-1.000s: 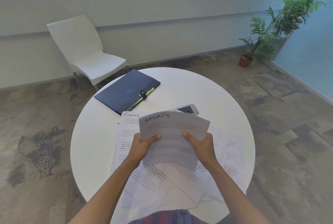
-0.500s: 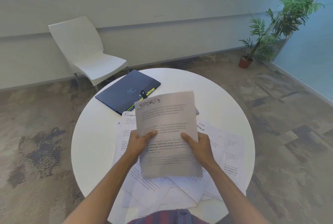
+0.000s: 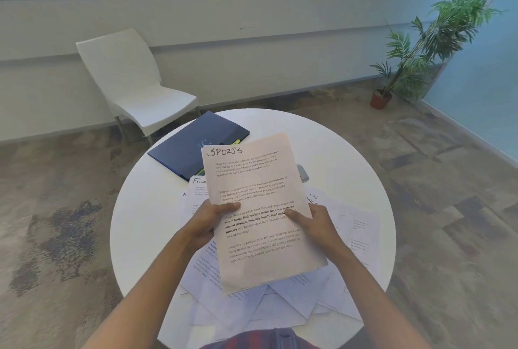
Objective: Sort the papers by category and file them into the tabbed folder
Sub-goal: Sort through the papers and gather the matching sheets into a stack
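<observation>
A sheet headed SPORTS (image 3: 260, 208) is held upright above the round white table (image 3: 145, 208). My left hand (image 3: 208, 221) grips its left edge and my right hand (image 3: 315, 224) grips its right edge, thumbs on the front. Under it lies a loose spread of printed papers (image 3: 347, 250); one at the back left reads FINA… (image 3: 197, 184), the rest of that word hidden. The dark blue tabbed folder (image 3: 193, 146) lies shut at the back left of the table, partly behind the sheet's top.
A phone (image 3: 304, 173) peeks out behind the sheet's right edge. A white chair (image 3: 134, 87) stands beyond the table at the left. A potted plant (image 3: 414, 48) stands far right by a blue wall.
The SPORTS sheet was bent forward and low; both hands have raised it and it now stands flat and upright, covering part of the folder and most of the phone.
</observation>
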Motion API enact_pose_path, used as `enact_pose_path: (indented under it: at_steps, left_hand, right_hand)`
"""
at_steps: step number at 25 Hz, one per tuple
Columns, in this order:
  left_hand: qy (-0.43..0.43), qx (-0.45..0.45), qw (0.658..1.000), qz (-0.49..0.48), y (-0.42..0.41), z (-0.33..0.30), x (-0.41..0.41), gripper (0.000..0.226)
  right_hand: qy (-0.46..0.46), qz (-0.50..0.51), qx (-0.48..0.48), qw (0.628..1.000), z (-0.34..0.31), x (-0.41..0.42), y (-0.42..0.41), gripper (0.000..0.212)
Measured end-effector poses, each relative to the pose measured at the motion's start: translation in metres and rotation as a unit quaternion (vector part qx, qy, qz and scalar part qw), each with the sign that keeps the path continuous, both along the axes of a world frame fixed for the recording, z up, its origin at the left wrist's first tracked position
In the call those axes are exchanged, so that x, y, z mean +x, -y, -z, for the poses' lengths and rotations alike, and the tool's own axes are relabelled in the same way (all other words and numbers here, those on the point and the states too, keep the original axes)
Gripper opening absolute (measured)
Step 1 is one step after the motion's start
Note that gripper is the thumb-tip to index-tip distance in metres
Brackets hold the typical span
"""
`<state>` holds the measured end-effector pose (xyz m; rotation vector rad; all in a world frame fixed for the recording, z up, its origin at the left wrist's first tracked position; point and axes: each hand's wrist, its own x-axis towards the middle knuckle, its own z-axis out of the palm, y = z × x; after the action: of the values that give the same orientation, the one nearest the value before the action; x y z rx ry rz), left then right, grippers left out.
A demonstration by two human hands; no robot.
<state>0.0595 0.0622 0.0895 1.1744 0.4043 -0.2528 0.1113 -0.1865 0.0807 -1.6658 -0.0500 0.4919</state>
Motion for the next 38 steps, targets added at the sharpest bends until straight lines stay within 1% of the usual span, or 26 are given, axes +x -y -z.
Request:
enact_pose_path:
  at_steps: [6,8,10,12,13,15,18,20,22,23,24,25,27,29,31,33,35,38]
  left_hand:
    - [-0.004,0.005,1.0,-0.015,-0.004,-0.002,0.003,0.036]
    - [0.0,0.003,0.999,-0.043,-0.003,-0.003,0.004,0.035]
    - [0.014,-0.009,0.994,-0.105,-0.002,-0.003,0.005,0.03]
    - [0.034,-0.028,0.984,-0.175,-0.005,-0.002,0.007,0.027]
    - [0.044,-0.041,0.978,-0.198,-0.005,-0.001,0.008,0.028]
    - [0.051,-0.066,0.973,-0.216,0.002,-0.001,0.008,0.029]
    - [0.056,-0.099,0.973,-0.201,0.018,-0.001,0.007,0.033]
    - [0.06,-0.093,0.97,-0.218,0.018,-0.004,0.009,0.029]
    - [0.061,-0.067,0.961,-0.261,0.003,-0.008,0.014,0.024]
    - [0.058,-0.04,0.958,-0.279,-0.008,-0.011,0.017,0.022]
    - [0.053,0.007,0.956,-0.287,-0.02,-0.013,0.019,0.022]
    - [0.047,0.071,0.955,-0.283,-0.03,-0.014,0.02,0.023]
    - [0.05,0.177,0.953,-0.241,-0.043,-0.013,0.021,0.028]
    - [0.051,0.22,0.957,-0.182,-0.046,-0.008,0.022,0.033]
    - [0.024,0.224,0.963,-0.148,-0.045,0.005,0.021,0.033]
    - [-0.006,0.208,0.969,-0.133,-0.043,0.027,0.016,0.029]
    - [-0.034,0.189,0.973,-0.13,-0.039,0.051,0.005,0.024]
    - [-0.062,0.166,0.974,-0.142,-0.034,0.073,-0.009,0.025]
  right_hand:
    - [0.006,-0.011,0.01,1.0,-0.002,0.0,-0.002,0.019]
    - [-0.002,0.003,0.014,1.0,-0.004,0.001,-0.001,0.02]
    - [-0.029,0.04,0.053,0.997,-0.003,0.004,0.003,0.028]
    - [-0.079,0.082,0.128,0.985,0.0,0.006,0.006,0.035]
    - [-0.1,0.095,0.16,0.977,0.0,0.004,0.005,0.036]
    - [-0.11,0.096,0.194,0.97,0.001,-0.006,-0.005,0.034]
    - [-0.089,0.103,0.203,0.97,0.005,-0.016,-0.023,0.036]
    - [-0.07,0.145,0.18,0.97,0.006,-0.012,-0.024,0.035]
    - [-0.033,0.168,0.12,0.978,0.006,-0.005,-0.013,0.031]
    - [-0.01,0.165,0.091,0.982,0.005,-0.001,-0.005,0.028]
    - [0.012,0.156,0.067,0.985,0.005,0.002,0.003,0.027]
    - [0.03,0.147,0.051,0.987,0.006,0.004,0.01,0.025]
    - [0.053,0.132,0.029,0.989,0.005,0.008,0.021,0.021]
    - [0.071,0.127,0.018,0.989,0.007,0.009,0.023,0.022]
    - [0.078,0.126,0.004,0.989,0.016,0.009,0.02,0.026]
    - [0.069,0.123,-0.002,0.99,0.029,0.004,0.016,0.025]
    - [0.041,0.117,-0.017,0.992,0.044,-0.005,0.012,0.026]
    - [0.027,0.113,-0.057,0.992,0.059,-0.013,0.012,0.029]
